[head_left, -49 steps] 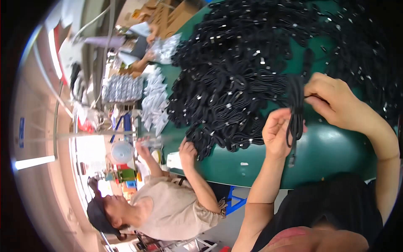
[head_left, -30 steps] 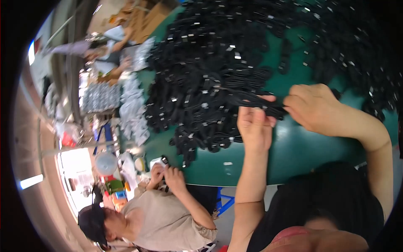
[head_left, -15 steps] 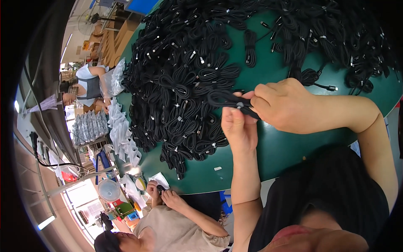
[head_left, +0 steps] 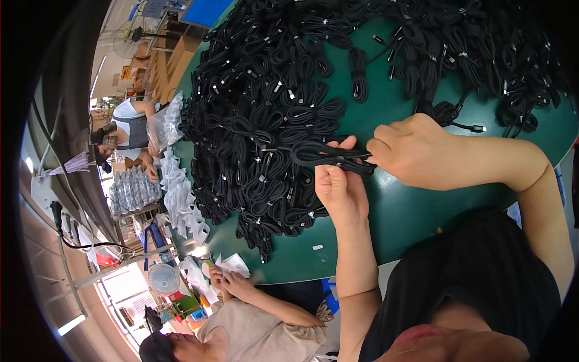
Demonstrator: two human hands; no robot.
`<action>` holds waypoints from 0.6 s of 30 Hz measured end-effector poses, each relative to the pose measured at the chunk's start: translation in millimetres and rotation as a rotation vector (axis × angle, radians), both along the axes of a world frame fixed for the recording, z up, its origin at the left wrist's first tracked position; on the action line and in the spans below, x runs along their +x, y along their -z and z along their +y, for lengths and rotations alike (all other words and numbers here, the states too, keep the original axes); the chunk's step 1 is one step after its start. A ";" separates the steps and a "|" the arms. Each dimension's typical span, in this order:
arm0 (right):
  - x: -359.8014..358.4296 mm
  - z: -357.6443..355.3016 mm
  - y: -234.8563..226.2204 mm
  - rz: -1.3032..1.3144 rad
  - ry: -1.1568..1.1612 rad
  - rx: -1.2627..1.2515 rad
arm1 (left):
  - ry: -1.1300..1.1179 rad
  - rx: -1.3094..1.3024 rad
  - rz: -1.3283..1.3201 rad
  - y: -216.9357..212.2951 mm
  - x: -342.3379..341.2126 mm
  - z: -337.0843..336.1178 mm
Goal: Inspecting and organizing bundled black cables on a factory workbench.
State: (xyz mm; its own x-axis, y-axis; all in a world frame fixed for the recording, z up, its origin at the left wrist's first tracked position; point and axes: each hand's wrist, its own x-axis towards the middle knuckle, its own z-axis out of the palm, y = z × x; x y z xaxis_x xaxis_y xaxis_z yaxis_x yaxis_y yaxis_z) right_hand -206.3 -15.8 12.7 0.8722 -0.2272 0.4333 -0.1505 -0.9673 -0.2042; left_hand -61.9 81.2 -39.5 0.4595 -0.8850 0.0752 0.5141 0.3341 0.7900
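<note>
A coiled black cable [head_left: 310, 153] is held above the green table, its loops pointing left. My left hand [head_left: 342, 190] grips the coil from below, thumb on the near side and fingertips showing behind it. From the right, my right hand [head_left: 413, 151] pinches the same cable at the coil's right end, fingers curled together. What exactly lies between those right fingertips is hidden. Just left of the held coil, a large heap of similar tied black cables [head_left: 253, 130] with metal plugs spreads out.
The green table [head_left: 398, 223] carries more cable bundles [head_left: 470, 54] at the far right and a single bundle [head_left: 358, 75] in the middle. A small white label [head_left: 318, 247] lies near its edge. Two other people work at left, beside white bags [head_left: 181, 202] and a fan [head_left: 163, 279].
My right hand has drawn slightly right, from over the coil's middle to its end. The held coil now shows more fully. The nearer co-worker's hands have lowered toward white paper.
</note>
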 end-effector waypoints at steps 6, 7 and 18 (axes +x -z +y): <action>1.2 -2.2 -0.8 -0.003 -0.064 0.054 | 0.024 0.002 -0.082 -3.9 -6.6 -1.2; 1.1 -3.1 -3.1 0.034 -0.064 0.032 | -0.039 0.055 -0.123 -4.1 -6.5 0.9; -9.2 -46.3 -27.4 -0.115 -0.054 -0.232 | -0.041 0.198 -0.312 -13.7 4.4 5.2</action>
